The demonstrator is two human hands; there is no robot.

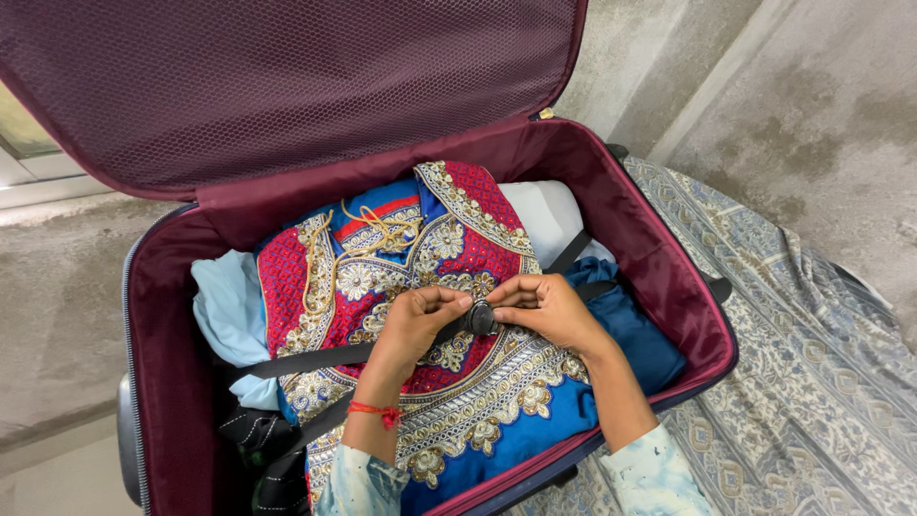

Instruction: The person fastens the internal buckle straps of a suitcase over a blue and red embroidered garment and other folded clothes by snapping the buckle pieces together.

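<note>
- The left hand (413, 320) and right hand (546, 308) meet over the middle of an open maroon suitcase (659, 258), fingers of both pinched on a black strap buckle (480, 318).
- The buckle lies atop an embroidered red-and-blue garment (449, 248), with the black strap (306, 361) running off to the left.
- A pale blue cloth (227, 306) is tucked beside the garment.
- The suitcase rests on a patterned bedsheet (812, 382).

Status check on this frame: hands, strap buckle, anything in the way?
Left hand and right hand both pinching the black buckle. Strap lies across the embroidered garment in the open maroon suitcase. Nothing blocking.
</note>
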